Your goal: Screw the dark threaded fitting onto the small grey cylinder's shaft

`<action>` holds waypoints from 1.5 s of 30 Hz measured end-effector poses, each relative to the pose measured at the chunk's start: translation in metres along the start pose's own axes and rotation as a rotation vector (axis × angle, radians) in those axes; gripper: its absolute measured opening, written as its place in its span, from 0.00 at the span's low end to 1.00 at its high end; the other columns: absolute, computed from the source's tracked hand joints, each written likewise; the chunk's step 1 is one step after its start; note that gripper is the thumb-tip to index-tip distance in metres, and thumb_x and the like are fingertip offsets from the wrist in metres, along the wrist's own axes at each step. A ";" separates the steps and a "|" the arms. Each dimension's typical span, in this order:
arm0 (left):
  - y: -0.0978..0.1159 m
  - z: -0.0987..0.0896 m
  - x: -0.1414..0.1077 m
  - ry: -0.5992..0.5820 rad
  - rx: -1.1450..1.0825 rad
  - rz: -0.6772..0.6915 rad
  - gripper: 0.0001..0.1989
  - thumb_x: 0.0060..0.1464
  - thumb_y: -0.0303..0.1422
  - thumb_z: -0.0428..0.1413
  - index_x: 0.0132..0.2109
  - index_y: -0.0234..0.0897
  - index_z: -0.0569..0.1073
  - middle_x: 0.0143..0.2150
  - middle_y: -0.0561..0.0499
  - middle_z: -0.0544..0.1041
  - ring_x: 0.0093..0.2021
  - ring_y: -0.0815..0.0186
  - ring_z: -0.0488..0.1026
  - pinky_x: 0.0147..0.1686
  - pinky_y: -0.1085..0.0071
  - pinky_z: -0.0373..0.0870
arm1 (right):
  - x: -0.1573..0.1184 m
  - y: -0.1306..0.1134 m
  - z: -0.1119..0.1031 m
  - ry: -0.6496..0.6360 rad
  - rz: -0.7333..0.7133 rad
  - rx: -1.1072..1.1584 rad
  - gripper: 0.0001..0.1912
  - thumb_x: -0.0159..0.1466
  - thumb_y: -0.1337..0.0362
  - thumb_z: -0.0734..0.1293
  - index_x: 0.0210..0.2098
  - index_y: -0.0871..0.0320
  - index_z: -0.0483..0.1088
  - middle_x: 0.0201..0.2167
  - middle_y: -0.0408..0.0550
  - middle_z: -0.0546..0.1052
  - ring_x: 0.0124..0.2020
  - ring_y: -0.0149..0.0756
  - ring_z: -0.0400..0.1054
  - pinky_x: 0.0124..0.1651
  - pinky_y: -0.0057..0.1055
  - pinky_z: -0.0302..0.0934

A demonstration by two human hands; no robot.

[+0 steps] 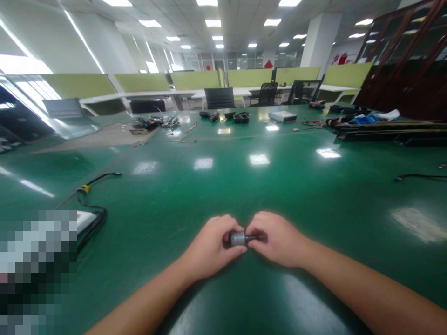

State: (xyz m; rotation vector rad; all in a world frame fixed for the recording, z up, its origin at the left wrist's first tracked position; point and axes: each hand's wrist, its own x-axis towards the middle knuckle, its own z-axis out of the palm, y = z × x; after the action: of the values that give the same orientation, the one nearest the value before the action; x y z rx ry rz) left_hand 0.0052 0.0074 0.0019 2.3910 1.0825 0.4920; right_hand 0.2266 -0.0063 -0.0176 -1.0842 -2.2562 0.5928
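Just above the green tabletop (226,186), a small grey cylinder (238,238) with dark ends lies level between my two hands. Its exact kind cannot be told. My left hand (213,246) grips the thick grey body between thumb and fingers. From the right, my right hand (279,239) pinches the narrow dark end, with its fingertips close to those of the left. The fingers partly hide both ends of the cylinder.
A black cable (101,211) lies at left beside a blurred-out block (35,251). Loose electronic parts (157,122), dark tools (209,115) and a white box (282,116) sit along the far edge. Long black bars (384,132) are stacked at the far right.
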 end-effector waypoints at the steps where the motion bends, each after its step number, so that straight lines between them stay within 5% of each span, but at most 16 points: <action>1: 0.000 0.000 0.000 -0.002 0.001 0.000 0.10 0.53 0.37 0.65 0.41 0.39 0.75 0.36 0.52 0.74 0.37 0.62 0.69 0.39 0.68 0.61 | 0.000 0.000 0.000 -0.001 0.002 -0.001 0.05 0.59 0.70 0.73 0.34 0.57 0.74 0.31 0.43 0.74 0.36 0.34 0.66 0.39 0.30 0.56; 45: 0.003 -0.001 0.000 -0.024 0.010 -0.034 0.10 0.53 0.35 0.66 0.40 0.38 0.74 0.35 0.54 0.72 0.37 0.63 0.68 0.39 0.68 0.58 | -0.004 0.003 -0.008 -0.023 0.027 -0.010 0.05 0.58 0.70 0.73 0.34 0.57 0.73 0.29 0.41 0.73 0.33 0.33 0.65 0.37 0.29 0.53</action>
State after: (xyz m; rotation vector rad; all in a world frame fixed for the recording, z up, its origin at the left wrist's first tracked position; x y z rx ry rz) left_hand 0.0063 0.0063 0.0046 2.3764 1.1162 0.4466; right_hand 0.2356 -0.0064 -0.0147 -1.1197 -2.2698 0.6081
